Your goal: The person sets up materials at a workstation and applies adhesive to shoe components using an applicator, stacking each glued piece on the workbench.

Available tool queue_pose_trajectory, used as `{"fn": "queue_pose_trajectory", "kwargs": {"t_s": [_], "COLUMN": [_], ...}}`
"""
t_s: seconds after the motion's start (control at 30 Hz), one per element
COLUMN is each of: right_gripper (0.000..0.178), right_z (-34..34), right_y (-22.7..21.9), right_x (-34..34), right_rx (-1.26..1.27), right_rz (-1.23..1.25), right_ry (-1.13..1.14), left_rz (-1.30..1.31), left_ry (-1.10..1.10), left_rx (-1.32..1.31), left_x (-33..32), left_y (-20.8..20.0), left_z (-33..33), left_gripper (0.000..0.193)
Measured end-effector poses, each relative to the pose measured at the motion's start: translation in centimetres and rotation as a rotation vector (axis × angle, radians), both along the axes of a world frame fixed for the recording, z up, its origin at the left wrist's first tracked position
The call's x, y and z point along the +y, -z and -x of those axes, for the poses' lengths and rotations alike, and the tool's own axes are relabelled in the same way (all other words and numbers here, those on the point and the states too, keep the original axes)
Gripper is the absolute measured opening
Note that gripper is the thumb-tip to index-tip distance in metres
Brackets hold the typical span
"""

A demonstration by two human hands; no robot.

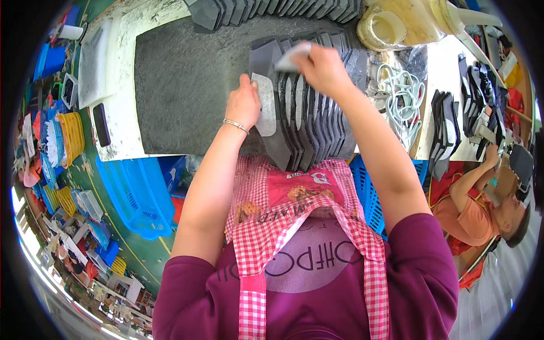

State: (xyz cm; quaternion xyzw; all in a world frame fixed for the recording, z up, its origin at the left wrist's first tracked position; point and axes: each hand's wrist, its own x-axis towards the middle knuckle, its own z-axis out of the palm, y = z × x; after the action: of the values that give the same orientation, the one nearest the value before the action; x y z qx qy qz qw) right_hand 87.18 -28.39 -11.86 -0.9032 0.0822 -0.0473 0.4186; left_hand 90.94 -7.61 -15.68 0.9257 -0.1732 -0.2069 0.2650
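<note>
A row of overlapping dark grey, angular flat pieces (317, 124) lies fanned out in front of me, several with light grey pieces on them. My left hand (243, 105) is closed at the left edge of a light grey piece (264, 107), which rests on the leftmost dark piece. Its fingertips are partly hidden. Above the upper part of the row, my right hand (324, 68) pinches another light grey, thin piece (293, 57), slightly blurred by motion. The underside of that piece is hidden.
A dark mat (187, 85) covers the worktable. More dark pieces (272, 10) line its far edge, beside a stained yellowish container (396, 25). At right lie a coiled pale cable (399, 102) and dark strips (445, 127); another person works there. Blue baskets (136, 195) stand below the table.
</note>
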Motion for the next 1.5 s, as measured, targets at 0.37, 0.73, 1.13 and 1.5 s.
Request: {"fn": "queue_pose_trajectory", "kwargs": {"t_s": [0.37, 0.73, 1.13, 1.5], "right_gripper": [0.005, 0.022, 0.024, 0.039], "right_z": [9.5, 4.4, 2.8, 21.0], "right_y": [-3.8, -2.4, -3.0, 1.3], "right_x": [4.1, 6.6, -15.7, -1.3], "right_rx": [-0.056, -0.197, -0.080, 0.708], "right_rz": [-0.192, 0.124, 0.458, -0.344], "right_ry": [-0.269, -0.271, 0.688, 0.314], "left_rz": [-0.027, 0.549, 0.529, 0.402], "left_ry": [-0.012, -0.076, -0.098, -0.147], "left_rx": [-0.060, 1.060, 1.047, 0.948], "left_x": [0.3, 3.3, 3.6, 4.0], "left_y": [0.1, 0.7, 0.4, -1.0], "left_z": [0.4, -4.4, -4.2, -3.6], "left_gripper": [0.023, 0.030, 0.036, 0.034]}}
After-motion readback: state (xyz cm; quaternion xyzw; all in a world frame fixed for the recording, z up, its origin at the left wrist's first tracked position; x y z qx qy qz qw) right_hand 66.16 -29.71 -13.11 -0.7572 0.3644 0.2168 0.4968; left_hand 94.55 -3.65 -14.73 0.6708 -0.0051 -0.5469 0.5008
